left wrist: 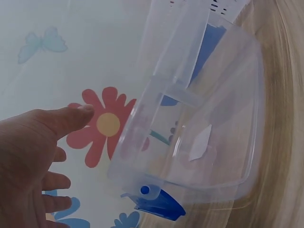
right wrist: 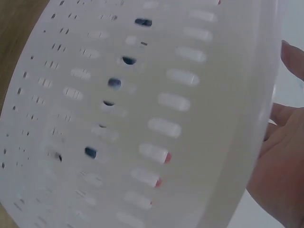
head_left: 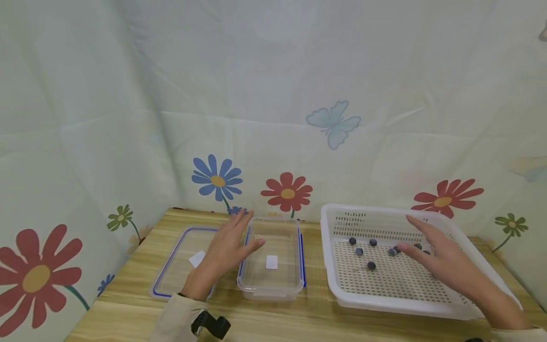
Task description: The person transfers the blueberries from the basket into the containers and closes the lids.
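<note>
My left hand [head_left: 224, 251] hovers with spread fingers between a clear lid [head_left: 168, 270] and a clear plastic container [head_left: 271, 289]. In the left wrist view the left hand [left wrist: 23, 156] is apart from the container [left wrist: 232, 147] and holds nothing. Over a white perforated basket [head_left: 384, 304] is my right hand [head_left: 448, 261], its fingers extended. Several blueberries [head_left: 371, 266] lie on the basket floor, some partly hidden behind that hand. The right wrist view shows the right hand [right wrist: 280, 166] beyond the basket wall [right wrist: 213, 118], with dark berries glimpsed through the slots.
Everything stands on a wood-grain table [head_left: 252, 327]. The lid with a blue seal lies left of the container, the basket to the right. A blue clip [left wrist: 159, 204] hangs off the container's side. A curtain [head_left: 273, 142] with printed flowers rises behind the table.
</note>
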Motion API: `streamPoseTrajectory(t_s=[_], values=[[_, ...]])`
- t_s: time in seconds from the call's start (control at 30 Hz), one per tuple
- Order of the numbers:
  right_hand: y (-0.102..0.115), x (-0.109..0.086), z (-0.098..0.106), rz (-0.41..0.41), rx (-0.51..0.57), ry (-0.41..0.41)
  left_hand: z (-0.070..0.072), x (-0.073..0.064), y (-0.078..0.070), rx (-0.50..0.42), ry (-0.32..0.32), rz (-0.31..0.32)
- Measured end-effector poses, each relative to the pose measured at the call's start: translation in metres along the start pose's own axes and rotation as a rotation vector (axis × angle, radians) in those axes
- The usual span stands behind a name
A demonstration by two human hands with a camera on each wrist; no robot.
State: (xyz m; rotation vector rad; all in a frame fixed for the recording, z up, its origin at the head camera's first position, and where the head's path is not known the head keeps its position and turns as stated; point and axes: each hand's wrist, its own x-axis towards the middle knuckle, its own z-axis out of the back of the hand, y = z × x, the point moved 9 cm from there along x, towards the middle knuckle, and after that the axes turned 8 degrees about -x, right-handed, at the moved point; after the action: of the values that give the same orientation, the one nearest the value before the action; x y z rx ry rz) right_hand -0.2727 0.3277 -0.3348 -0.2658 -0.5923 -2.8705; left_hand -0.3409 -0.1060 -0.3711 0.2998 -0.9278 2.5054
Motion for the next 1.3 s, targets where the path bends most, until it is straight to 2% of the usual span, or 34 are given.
streamPoseTrajectory(t_s=[0.2,0.37,0.53,0.67,0.83,0.97,1.3], values=[[-0.011,-0.002,0.004,-0.023,0.009,0.011,-0.003,-0.003,0.008,-0.063,0.010,0.035],[-0.023,-0.004,0.003,-0.048,0.017,0.021,-0.005,-0.003,0.013,-0.081,0.013,0.054],[-0.028,-0.006,0.008,-0.036,0.034,0.003,-0.005,-0.004,0.022,-0.107,0.015,0.081],[-0.030,-0.006,0.010,-0.023,0.052,0.004,-0.003,-0.005,0.032,-0.179,0.019,0.121],[-0.036,-0.007,0.012,-0.015,0.042,0.017,-0.003,-0.006,0.039,-0.268,0.057,0.108],[-0.043,-0.007,0.013,-0.010,0.020,0.019,-0.003,-0.007,0.041,-0.302,0.085,0.095],[-0.054,-0.004,0.015,-0.048,-0.022,0.006,-0.002,-0.011,0.047,-0.304,0.106,0.076]])
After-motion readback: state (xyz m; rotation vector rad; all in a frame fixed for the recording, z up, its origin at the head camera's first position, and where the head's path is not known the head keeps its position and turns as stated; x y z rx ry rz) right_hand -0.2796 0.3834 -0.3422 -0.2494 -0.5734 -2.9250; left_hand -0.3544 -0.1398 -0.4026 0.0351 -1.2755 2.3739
